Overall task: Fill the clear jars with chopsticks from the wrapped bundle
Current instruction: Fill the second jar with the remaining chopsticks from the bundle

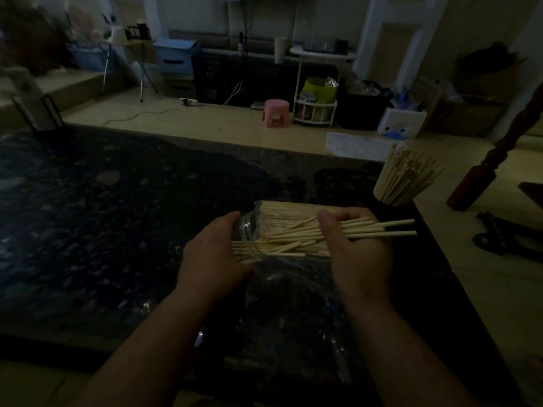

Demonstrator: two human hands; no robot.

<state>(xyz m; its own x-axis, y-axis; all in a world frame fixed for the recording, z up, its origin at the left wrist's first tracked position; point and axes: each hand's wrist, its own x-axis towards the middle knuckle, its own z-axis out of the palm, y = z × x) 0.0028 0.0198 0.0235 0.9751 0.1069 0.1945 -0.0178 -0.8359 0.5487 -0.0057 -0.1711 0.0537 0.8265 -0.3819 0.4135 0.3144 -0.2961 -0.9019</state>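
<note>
One full jar [393, 186] stands at two o'clock; left hand [211, 257] grips a tipped jar [249, 230], right hand [358, 251] clutches chopsticks [396, 227] that next need aiming into its mouth.

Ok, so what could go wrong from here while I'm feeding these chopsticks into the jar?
The handful of chopsticks in your right hand is splayed, so some may miss the mouth of the clear jar that your left hand holds tipped, and scatter on the counter. The full jar stands near the counter's right edge, close to the sticks' trailing ends; a swing might topple it. Dim light also makes the clear rim hard to see.
</note>
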